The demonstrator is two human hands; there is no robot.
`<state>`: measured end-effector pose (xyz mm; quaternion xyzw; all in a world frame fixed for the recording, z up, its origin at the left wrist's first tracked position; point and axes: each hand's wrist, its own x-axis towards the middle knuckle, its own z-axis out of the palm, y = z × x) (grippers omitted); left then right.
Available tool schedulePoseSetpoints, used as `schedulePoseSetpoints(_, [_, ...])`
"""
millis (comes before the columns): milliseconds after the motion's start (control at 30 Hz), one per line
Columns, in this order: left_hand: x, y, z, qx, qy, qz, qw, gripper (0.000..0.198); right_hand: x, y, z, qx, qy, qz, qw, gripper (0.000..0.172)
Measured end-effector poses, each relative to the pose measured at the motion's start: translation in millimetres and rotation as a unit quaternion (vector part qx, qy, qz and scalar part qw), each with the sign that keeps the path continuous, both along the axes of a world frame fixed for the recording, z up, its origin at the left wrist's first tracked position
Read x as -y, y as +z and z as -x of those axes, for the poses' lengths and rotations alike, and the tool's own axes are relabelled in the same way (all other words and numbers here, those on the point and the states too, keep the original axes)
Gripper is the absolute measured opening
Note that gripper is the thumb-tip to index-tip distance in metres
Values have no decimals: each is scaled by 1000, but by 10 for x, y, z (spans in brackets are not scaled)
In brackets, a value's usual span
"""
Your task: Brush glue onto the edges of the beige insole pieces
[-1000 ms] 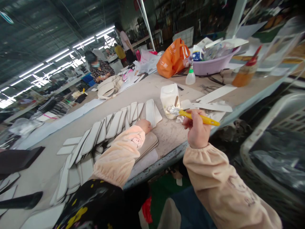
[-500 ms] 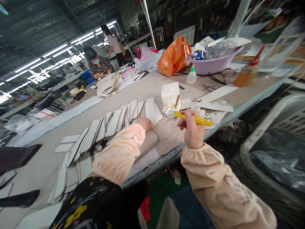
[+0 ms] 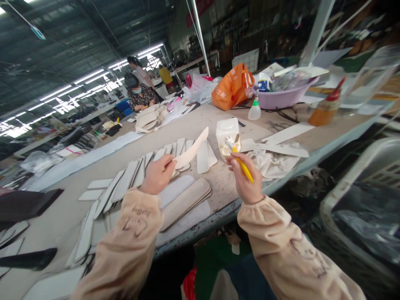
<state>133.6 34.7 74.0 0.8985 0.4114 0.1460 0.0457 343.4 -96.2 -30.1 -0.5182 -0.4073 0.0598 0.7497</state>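
My left hand [image 3: 159, 173] is closed on one end of a thin pale strip with rounded ends [image 3: 193, 151], which curves up and away above the table. In my right hand [image 3: 248, 177] is a brush with a yellow handle [image 3: 244, 167]. The brush's head is at the opening of a white plastic container [image 3: 227, 128], which lies with its mouth toward me and has whitish paste about it. Below my left hand lies a stack of beige rounded pieces [image 3: 187, 202]. Two pale strips [image 3: 203, 157] rest left of the container, and a long overlapping row of similar pieces [image 3: 125, 181] spreads leftward.
A crumpled white cloth [image 3: 271, 162] and flat strips lie right of the container. Farther back are a small squeeze bottle [image 3: 254, 110], an orange bag [image 3: 231, 89], a purple basin [image 3: 281, 98] and an amber bottle [image 3: 325, 110]. A grey crate [image 3: 331, 200] stands at the right. Co-workers sit and stand behind.
My left hand has lifted a pale strip and moved left and toward me. My right hand has tilted the brush more upright, its head now at the container's mouth.
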Motion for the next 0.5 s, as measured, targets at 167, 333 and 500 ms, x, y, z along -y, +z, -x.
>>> schedulePoseSetpoints(167, [572,25,727,163,39,137,976,25,-72,-67,118,70,-14,26,997,27])
schedulePoseSetpoints(333, [797,-373,1153,307,131,274,902,25,-167,-172,335,-11,49,47,998,30])
schedulePoseSetpoints(500, [790,-712,1361,395,208,348,824,27,-270,-261,544,41,2,99,994,25])
